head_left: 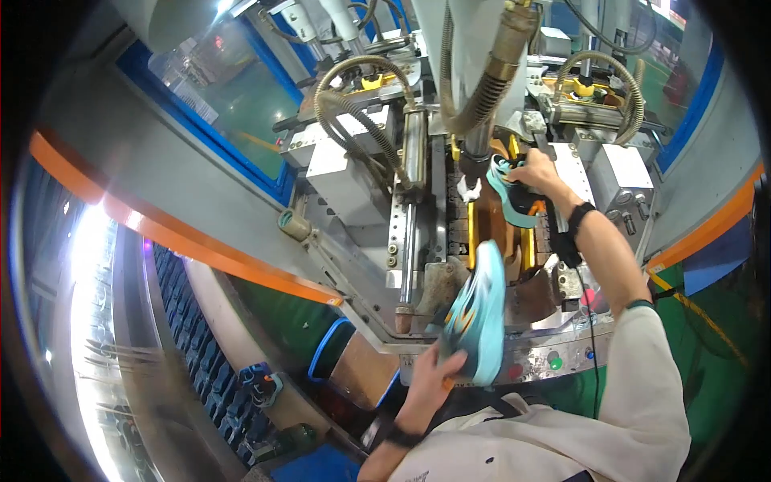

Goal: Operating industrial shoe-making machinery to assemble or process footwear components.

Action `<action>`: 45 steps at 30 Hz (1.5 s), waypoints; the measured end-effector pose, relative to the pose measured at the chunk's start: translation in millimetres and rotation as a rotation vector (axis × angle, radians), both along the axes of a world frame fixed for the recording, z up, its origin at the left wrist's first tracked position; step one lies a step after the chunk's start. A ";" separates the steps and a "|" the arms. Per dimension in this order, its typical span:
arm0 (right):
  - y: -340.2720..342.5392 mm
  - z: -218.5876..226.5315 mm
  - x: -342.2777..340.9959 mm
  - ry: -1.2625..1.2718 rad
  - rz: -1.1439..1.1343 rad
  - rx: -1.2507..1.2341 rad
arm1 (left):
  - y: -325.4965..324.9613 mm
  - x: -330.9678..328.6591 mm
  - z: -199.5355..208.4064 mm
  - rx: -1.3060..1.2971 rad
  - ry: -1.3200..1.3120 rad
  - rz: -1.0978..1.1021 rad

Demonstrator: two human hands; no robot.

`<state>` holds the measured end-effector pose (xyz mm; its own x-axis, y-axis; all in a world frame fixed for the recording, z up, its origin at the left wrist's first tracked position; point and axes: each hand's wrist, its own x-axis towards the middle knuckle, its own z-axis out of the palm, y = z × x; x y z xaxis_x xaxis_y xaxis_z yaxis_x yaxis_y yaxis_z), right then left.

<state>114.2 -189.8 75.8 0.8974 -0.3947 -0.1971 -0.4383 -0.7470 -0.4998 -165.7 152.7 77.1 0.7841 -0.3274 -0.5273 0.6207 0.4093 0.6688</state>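
My left hand [432, 379], low and near my body, is closed on the heel end of a light blue sneaker [487, 317] with a pale sole side; the shoe is tilted with its toe pointing away from me and is slightly blurred. Farther off, inside the machine, my right hand [540, 173] grips a second sneaker [518, 213], turquoise with a black opening. This one sits under the machine's vertical press rod [479, 140], between yellow-edged brown pads [502, 233]. My right fingers partly cover its upper. Both wrists wear dark bands.
Steel cylinders [415, 145] and ribbed hoses [353, 104] flank the work spot. Coloured push buttons [555, 363] line the machine's front edge. An orange-edged guard [233, 269] curves on the left, beside a conveyor [201, 337] with dark textured links. A blue-rimmed bin [321, 349] stands below.
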 end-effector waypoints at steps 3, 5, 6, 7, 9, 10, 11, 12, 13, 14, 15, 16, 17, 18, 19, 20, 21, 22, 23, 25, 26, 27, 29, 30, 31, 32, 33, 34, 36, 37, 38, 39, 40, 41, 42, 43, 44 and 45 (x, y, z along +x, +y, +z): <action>46.1 -49.9 21.1 -0.118 0.007 -0.115 | 68.6 -78.2 10.9 0.205 -0.015 0.166; 57.0 -86.1 25.8 -0.216 0.000 -0.142 | 75.6 -120.8 36.2 0.191 0.091 0.566; 67.3 -100.2 27.2 -0.268 0.039 -0.221 | 76.6 -142.8 47.1 0.292 0.162 0.715; 67.7 -108.1 28.0 -0.316 0.013 -0.239 | 75.3 -160.6 50.6 0.385 0.242 0.849; 55.7 -105.1 32.2 -0.268 0.036 -0.207 | 88.5 -211.4 15.9 0.715 0.100 0.834; 57.2 -111.8 33.6 -0.279 -0.007 -0.256 | 102.3 -239.3 -0.4 0.551 0.202 0.910; 62.0 -109.3 30.0 -0.187 0.034 -0.216 | 106.0 -259.3 -7.8 0.385 0.300 0.998; 80.9 -100.7 3.6 -0.276 0.196 -0.326 | 86.4 -260.1 -6.8 0.375 0.174 1.156; 89.0 -87.8 -21.8 -0.400 0.277 -0.354 | 65.0 -261.3 -5.4 0.371 0.049 1.304; 81.3 -82.4 -52.1 -0.644 0.364 -0.278 | 65.4 -278.9 -21.9 0.559 0.118 1.183; 118.0 -66.1 -95.2 -0.711 0.478 -0.064 | 52.7 -285.9 -20.5 0.328 0.124 1.359; 145.9 -48.4 -139.9 -0.653 0.555 0.075 | 47.0 -291.5 -26.2 0.277 0.215 1.453; 162.7 -50.4 -183.2 -0.590 0.641 0.165 | 40.5 -295.3 -26.3 0.243 0.263 1.445; 182.1 -54.4 -218.2 -0.842 0.822 0.335 | 40.4 -321.3 -49.3 0.161 0.256 1.389; 192.0 -71.6 -251.2 -0.755 0.922 0.365 | 33.1 -313.2 -37.5 0.129 0.308 1.344; 203.3 -97.0 -273.5 -0.577 0.984 0.402 | 27.4 -310.4 -28.9 0.096 0.364 1.348; 211.5 -129.9 -287.2 -0.465 1.069 0.334 | 25.4 -323.2 -40.6 0.060 0.376 1.348; 217.5 -167.3 -294.0 -0.434 1.156 0.275 | 20.3 -332.2 -44.2 0.050 0.380 1.374; 220.3 -204.9 -298.4 -0.408 1.242 0.214 | 14.3 -344.9 -51.3 0.043 0.319 1.409; 209.7 -285.4 -289.7 -0.351 1.260 0.279 | 6.5 -356.4 -44.8 0.020 0.348 1.511; 217.9 -277.8 -294.6 -0.381 1.297 0.271 | 5.2 -369.9 -51.9 0.023 0.346 1.595; 212.4 -294.4 -287.4 -0.403 1.338 0.226 | 7.1 -387.2 -59.8 0.017 0.374 1.662; 214.1 -292.2 -286.6 -0.316 1.335 0.088 | 9.6 -434.8 -80.1 0.013 0.457 1.760; 208.7 -304.3 -280.6 -0.330 1.293 0.114 | 14.8 -444.1 -77.4 -0.027 0.426 1.824; 207.4 -303.9 -274.7 -0.335 1.324 0.075 | 21.2 -454.8 -75.4 -0.064 0.392 1.893; 205.6 -307.5 -271.5 -0.335 1.297 0.116 | 28.7 -475.4 -88.6 -0.026 0.400 1.950; 204.4 -299.0 -267.9 -0.269 1.292 0.155 | 41.1 -490.5 -87.4 -0.011 0.476 1.984; 206.4 -294.3 -265.3 -0.349 1.282 0.102 | 50.6 -510.8 -91.5 0.005 0.456 2.073; 232.7 -275.3 -260.9 -0.355 1.228 0.090 | 67.7 -571.9 -130.7 0.048 0.457 2.211; 253.0 -259.9 -263.6 -0.278 1.172 0.120 | 79.5 -607.4 -158.8 0.072 0.479 2.247; 274.3 -247.5 -267.8 -0.312 1.147 0.052 | 95.7 -628.0 -165.9 0.122 0.513 2.281; 294.2 -247.2 -263.7 -0.325 1.155 0.037 | 111.4 -648.4 -169.4 0.171 0.545 2.311; 316.1 -251.0 -251.7 -0.429 1.225 0.107 | 127.1 -673.6 -182.8 0.257 0.593 2.347; 340.2 -250.4 -250.7 -0.526 1.304 0.183 | 138.0 -703.6 -198.4 0.348 0.648 2.387; 368.1 -238.8 -261.2 -0.609 1.321 0.228 | 148.6 -729.3 -207.6 0.430 0.708 2.400; 399.5 -226.5 -270.3 -0.691 1.336 0.275 | 157.1 -755.0 -216.7 0.513 0.769 2.409; 426.1 -198.5 -288.9 -0.700 1.343 0.251 | 168.8 -773.9 -219.6 0.527 0.880 2.315; 453.7 -160.1 -315.8 -0.627 1.364 0.257 | 176.6 -793.2 -220.2 0.543 0.987 2.222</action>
